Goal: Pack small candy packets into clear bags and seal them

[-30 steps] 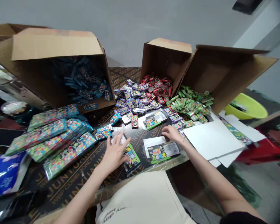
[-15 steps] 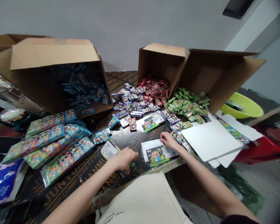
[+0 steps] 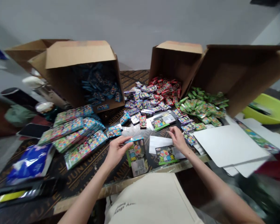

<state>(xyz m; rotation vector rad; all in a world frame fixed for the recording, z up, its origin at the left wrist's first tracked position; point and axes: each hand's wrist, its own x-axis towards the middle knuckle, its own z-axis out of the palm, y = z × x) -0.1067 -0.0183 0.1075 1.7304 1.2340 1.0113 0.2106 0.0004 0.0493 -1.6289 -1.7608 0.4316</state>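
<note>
My left hand [image 3: 116, 151] pinches the top edge of a black-and-green printed packet [image 3: 137, 157], which lies turned towards me near the table's front edge. Thumb and forefinger of my right hand [image 3: 179, 140] are brought together just above a white sheet [image 3: 159, 142]; what is between them, if anything, I cannot make out. Beneath that hand lies a second printed packet [image 3: 166, 155], partly over the sheet. A third printed packet [image 3: 162, 120] rests farther back, beside a small red packet [image 3: 143, 122] and a heap of purple packets [image 3: 143, 101].
Cardboard boxes on their sides hold blue packets [image 3: 98, 84], red packets [image 3: 165, 87] and green packets [image 3: 205, 105]. Filled multi-packs [image 3: 86, 149] are stacked at left, near a blue tissue pack [image 3: 30, 165]. White cards [image 3: 228, 146] and a yellow-green basin [image 3: 268, 109] are at right.
My left hand has come up and swung its packet round, so the printed face shows. My right hand has shifted slightly, fingers still together. The view has turned left.
</note>
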